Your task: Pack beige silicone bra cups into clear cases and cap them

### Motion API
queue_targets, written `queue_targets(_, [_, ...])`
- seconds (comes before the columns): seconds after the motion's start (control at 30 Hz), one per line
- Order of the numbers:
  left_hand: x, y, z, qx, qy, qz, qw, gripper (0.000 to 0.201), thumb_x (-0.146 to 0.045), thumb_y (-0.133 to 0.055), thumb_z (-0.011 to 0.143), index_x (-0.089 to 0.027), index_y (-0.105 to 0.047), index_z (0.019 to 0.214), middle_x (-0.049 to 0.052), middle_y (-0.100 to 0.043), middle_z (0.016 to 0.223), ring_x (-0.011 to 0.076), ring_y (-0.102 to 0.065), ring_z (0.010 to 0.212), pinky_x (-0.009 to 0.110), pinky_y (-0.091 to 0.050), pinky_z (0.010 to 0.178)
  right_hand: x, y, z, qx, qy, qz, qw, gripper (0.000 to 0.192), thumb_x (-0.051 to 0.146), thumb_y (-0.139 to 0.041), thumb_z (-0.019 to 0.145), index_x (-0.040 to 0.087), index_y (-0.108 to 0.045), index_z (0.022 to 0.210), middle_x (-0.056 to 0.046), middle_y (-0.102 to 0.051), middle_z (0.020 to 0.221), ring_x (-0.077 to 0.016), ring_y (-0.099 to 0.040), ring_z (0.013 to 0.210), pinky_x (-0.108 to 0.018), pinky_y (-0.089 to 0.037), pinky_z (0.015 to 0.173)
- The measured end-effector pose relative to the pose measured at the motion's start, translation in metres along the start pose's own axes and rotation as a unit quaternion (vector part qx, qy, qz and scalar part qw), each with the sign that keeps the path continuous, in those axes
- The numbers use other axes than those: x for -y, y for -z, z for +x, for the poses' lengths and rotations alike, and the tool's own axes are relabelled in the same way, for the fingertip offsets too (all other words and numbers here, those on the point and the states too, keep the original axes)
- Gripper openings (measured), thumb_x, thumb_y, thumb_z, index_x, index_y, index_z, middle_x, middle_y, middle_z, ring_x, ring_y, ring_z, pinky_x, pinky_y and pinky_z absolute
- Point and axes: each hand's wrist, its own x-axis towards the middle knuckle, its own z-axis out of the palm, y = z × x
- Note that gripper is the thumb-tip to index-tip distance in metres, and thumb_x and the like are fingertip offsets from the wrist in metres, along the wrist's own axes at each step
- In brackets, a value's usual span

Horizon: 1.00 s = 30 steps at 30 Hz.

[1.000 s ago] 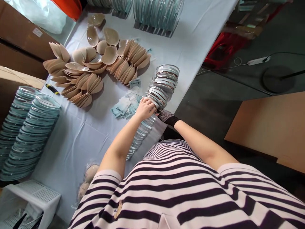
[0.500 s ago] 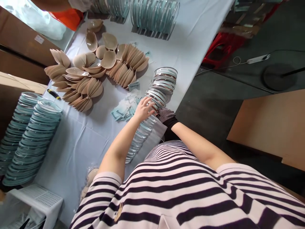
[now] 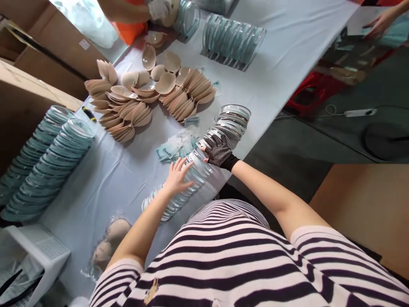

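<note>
A long curved row of clear round plastic cases (image 3: 234,121) lies on the white-covered table in front of me. My left hand (image 3: 178,175), bare, hovers over the lower part of the row with its fingers spread. My right hand (image 3: 220,152), in a black dotted fingerless glove, rests on the middle of the row, its fingers apart across the cases. The upper cases have brownish contents; the lower ones look clear. Beside the row lie small printed packets (image 3: 171,149), some reading "Beauty". Beige bra cups (image 3: 188,100) stand fanned in piles beyond them.
Tall stacks of round cases (image 3: 60,162) stand at the left. More cases (image 3: 233,40) are at the far side, near a co-worker's gloved hand (image 3: 159,9). A white plastic basket (image 3: 47,251) and bagged cups (image 3: 111,238) are near left. At right are a red stool (image 3: 313,91) and a cardboard box (image 3: 364,209).
My left hand has moved down along the row, away from the right hand. My right hand has shifted onto the top of the cases. A co-worker's gloved hand now shows at the far side.
</note>
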Motion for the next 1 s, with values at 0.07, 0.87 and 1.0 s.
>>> queue_targets(0.07, [-0.005,-0.01,-0.024,0.035,0.046,0.026,0.998,0.09,-0.044,-0.08,0.072,-0.034,-0.039,0.151,0.012,-0.028,0.163,0.0401,-0.021,0.151,0.063,-0.016,0.12,-0.006,0.001,-0.001,0.012,0.004,-0.008,1.0,0.058,0.057,-0.057,0.089,0.029,-0.055,0.139,-0.011,-0.037,0.158,-0.0407,-0.016,0.145,-0.067,0.0,0.113])
queue_targets(0.87, [0.175,0.011,0.059,-0.118,0.354,-0.101,0.922,0.056,-0.03,-0.069,0.082,-0.026,-0.057,0.136,0.014,-0.04,0.157,0.0376,-0.03,0.148,0.06,-0.029,0.116,0.041,-0.011,0.275,0.052,0.098,-0.007,0.994,0.05,0.025,-0.053,0.089,0.012,-0.054,0.138,-0.018,-0.057,0.139,-0.0319,-0.05,0.124,-0.045,-0.036,0.107])
queue_targets(1.0, [0.169,-0.018,0.075,-0.176,0.318,-0.173,0.915,0.059,-0.03,-0.07,0.079,-0.03,-0.056,0.137,0.01,-0.044,0.155,0.033,-0.032,0.148,0.055,-0.023,0.121,0.077,-0.017,0.351,0.018,0.19,-0.054,0.98,0.077,0.03,-0.068,0.081,0.013,-0.039,0.15,-0.02,-0.039,0.154,-0.0382,-0.035,0.14,-0.052,-0.022,0.116])
